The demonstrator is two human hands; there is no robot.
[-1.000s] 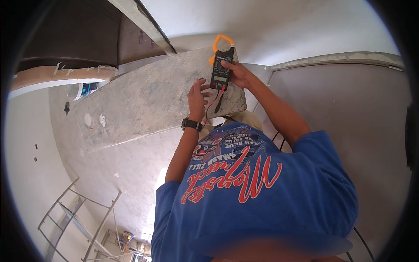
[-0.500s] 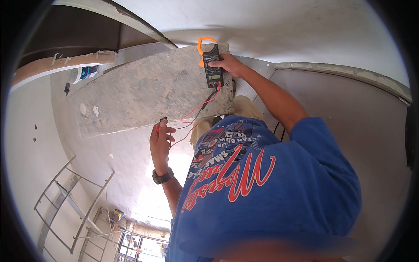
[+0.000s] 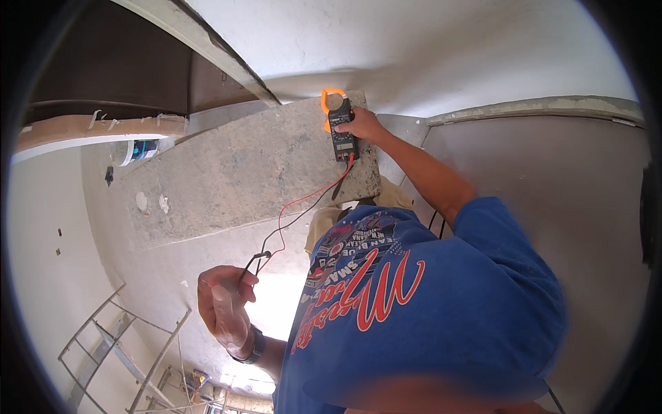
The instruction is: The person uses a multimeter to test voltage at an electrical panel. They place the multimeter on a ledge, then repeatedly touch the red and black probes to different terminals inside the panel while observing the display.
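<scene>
A black clamp meter [image 3: 342, 132] with an orange jaw is over the right end of a grey concrete slab [image 3: 234, 172]. Closed around its right side is my right hand [image 3: 363, 125], the thumb across its face. Whether the meter rests on the slab, I cannot tell. From its lower end a red test lead [image 3: 303, 199] and a black one run down to the left. My left hand [image 3: 226, 302], a dark watch on its wrist, is raised left of my shirt. Its curled fingers grip the test leads, with a dark looped part [image 3: 259, 256] showing above the fingertips; the probe ends are mostly hidden.
A white bucket [image 3: 127, 152] stands by the slab's far left end. Metal scaffold frames [image 3: 127, 345] are at the lower left. A pale wall [image 3: 441, 48] rises behind the slab, and a small dark object [image 3: 109, 176] lies at the left.
My left hand has moved down and left, turning and drawing the leads out longer. The meter and my right hand sit slightly lower in the picture, as does the slab.
</scene>
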